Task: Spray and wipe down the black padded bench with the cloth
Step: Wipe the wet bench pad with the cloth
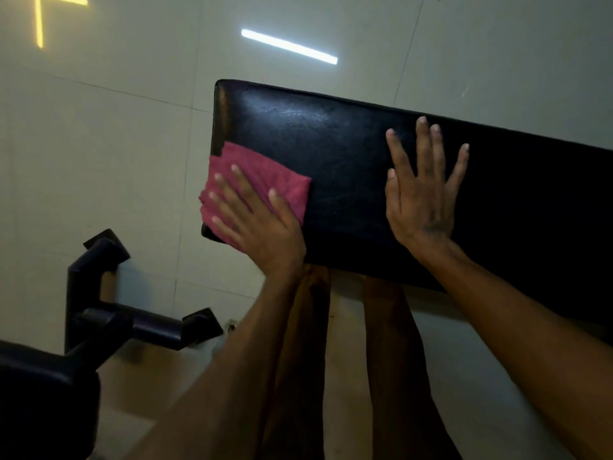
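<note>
Hands (262, 224) flat on bench (331, 134)

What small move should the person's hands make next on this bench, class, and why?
Probably slide the left hand, pressing the red cloth flat, rightward along the black bench. The cloth sits at the bench's left end; the long pad toward the right hand, which rests flat, remains to be covered.

1 view only, head-worn, wide-angle. Camera is looking steeply down from above the person's arms, facing forward over the near end of the bench (348, 154) and the tiled floor (116, 134) beyond. It is sitting close: both forearms are filling the lower frame. No 2nd view sharing the scene.
</note>
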